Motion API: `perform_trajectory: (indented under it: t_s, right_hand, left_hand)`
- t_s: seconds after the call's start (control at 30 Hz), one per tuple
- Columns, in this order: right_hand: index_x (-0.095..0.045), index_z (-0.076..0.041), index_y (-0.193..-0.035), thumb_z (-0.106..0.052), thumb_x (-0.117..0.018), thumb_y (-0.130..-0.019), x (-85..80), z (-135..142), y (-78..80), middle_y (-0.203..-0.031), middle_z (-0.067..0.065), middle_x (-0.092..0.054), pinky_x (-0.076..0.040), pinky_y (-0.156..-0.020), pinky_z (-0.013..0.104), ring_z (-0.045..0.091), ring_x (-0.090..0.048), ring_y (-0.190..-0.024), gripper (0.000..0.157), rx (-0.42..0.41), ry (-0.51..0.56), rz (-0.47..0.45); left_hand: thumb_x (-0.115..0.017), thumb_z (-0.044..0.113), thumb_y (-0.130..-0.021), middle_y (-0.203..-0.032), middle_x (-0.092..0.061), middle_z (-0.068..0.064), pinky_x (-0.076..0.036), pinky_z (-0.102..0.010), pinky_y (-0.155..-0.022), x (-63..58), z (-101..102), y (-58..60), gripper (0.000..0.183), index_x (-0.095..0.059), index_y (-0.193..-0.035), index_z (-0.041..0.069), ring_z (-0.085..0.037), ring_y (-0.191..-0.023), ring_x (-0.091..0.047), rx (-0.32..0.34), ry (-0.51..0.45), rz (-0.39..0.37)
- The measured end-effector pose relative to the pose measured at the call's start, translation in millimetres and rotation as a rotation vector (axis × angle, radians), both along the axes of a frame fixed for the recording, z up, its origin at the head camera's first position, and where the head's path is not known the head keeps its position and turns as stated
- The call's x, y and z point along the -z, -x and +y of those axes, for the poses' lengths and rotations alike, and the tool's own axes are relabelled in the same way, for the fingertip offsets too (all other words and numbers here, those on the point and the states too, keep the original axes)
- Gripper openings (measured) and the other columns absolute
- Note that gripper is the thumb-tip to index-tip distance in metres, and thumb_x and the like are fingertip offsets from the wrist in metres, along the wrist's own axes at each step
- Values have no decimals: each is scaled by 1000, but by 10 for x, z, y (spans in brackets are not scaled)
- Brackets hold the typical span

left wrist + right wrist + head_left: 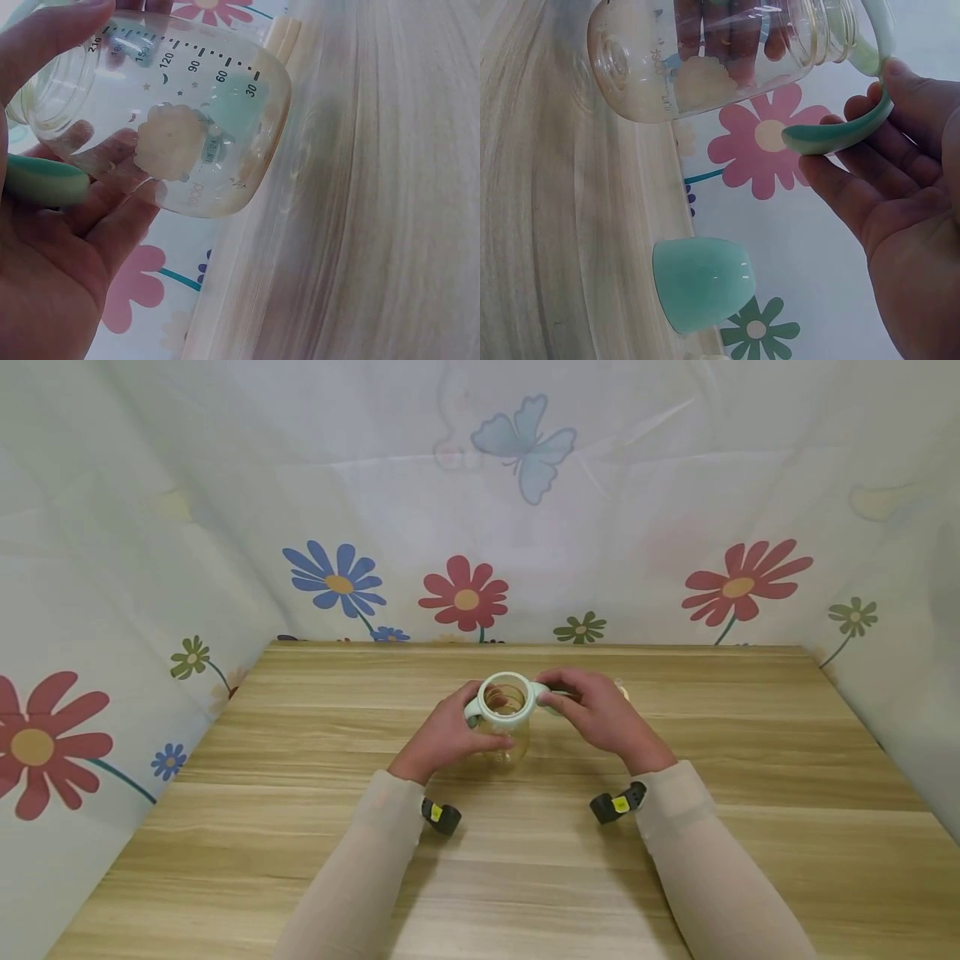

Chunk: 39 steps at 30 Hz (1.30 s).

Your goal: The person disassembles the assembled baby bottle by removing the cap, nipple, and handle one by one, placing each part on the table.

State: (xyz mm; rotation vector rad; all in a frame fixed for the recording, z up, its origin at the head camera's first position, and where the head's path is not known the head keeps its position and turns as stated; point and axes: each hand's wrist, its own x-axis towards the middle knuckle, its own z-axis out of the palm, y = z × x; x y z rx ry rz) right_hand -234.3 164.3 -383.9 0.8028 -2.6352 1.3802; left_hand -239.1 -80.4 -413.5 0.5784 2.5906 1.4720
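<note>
A clear, faintly amber baby bottle (517,750) stands open-topped above the table, with dark scale marks and a sheep print in the left wrist view. My left hand (450,735) grips its body, thumb on the near side and fingers behind. Around the neck sits a mint-green handle ring (507,720) with a curved handle on each side. My right hand (596,706) pinches the right handle (832,139) between thumb and fingers. The left handle (49,180) lies close to my left palm.
A mint-green cap (701,283) stands on the wooden table (525,877) near the right hand. In the head view a small pale item (622,690) shows partly behind that hand; its kind is unclear. A flower-printed curtain (637,543) borders the table.
</note>
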Motion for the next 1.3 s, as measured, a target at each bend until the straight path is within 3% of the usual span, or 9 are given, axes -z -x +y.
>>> perform_trajectory:
  t_s: [0.5, 0.87, 1.1, 1.3]
  right_hand:
    - [-63, -9, -119, -26, -61, -95, -6, 26, 16, -113, 5, -68, -55, -91, 38, 19, -67, -102, 29, 1, 57, -3]
    - [-62, -10, -121, -26, -61, -95, -37, 34, -14, -113, 5, -68, -55, -89, 36, 17, -66, -99, 30, 6, 85, 18]
    - [-61, -10, -122, -25, -61, -96, -53, 47, -23, -116, 6, -67, -54, -94, 39, 19, -65, -103, 30, 19, 105, 24]
    - [-61, -10, -122, -23, -61, -96, -82, 56, -41, -116, 6, -67, -54, -93, 38, 19, -64, -102, 30, 16, 130, 18]
  left_hand:
    - [-90, 31, -66, -109, -63, 7, -48, -42, -93, -11, 3, 14, 58, -58, -113, 24, -17, -102, -56, -27, -22, 18]
    - [-89, 36, -67, -116, -62, 7, -47, -45, -99, -8, -21, -1, 66, -55, -122, 26, -18, -109, -55, -32, -52, -15]
    - [-87, 30, -71, -122, -60, 8, -45, -45, -104, 5, -22, -2, 66, -54, -127, 29, -18, -115, -55, -25, -91, -31]
    - [-87, 29, -72, -124, -59, 7, -44, -46, -106, 10, -22, 7, 70, -52, -132, 23, -18, -116, -55, -7, -111, -22]
